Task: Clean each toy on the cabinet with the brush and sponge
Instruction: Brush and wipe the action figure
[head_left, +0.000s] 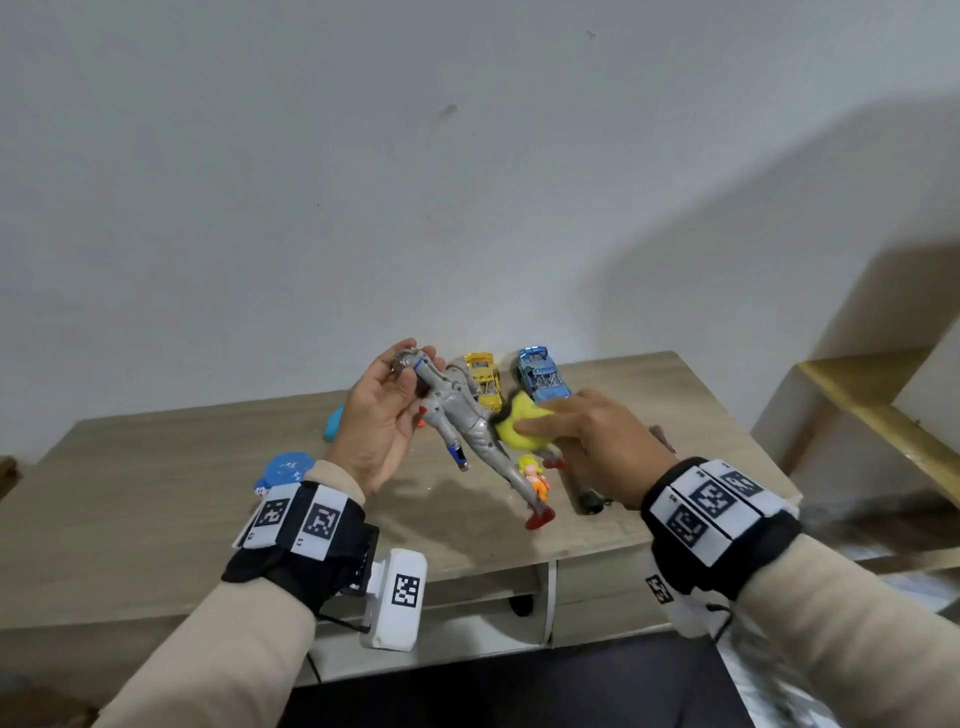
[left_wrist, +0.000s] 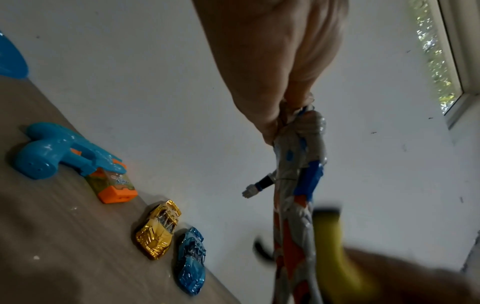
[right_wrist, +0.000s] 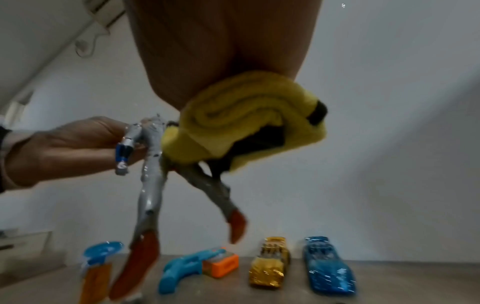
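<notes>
My left hand grips a silver action figure by its head and shoulders and holds it slanted above the cabinet, red feet pointing toward me. My right hand grips a folded yellow sponge and presses it against the figure's waist. In the right wrist view the sponge sits against the figure's hip, legs spread below. The left wrist view shows the figure hanging from my fingers, with the sponge blurred beside its legs. A dark brush lies under my right wrist.
A yellow car and a blue car stand by the wall. A blue and orange water gun lies to their left. A small doll and a blue round toy lie nearer the front edge. Wooden shelving stands at the right.
</notes>
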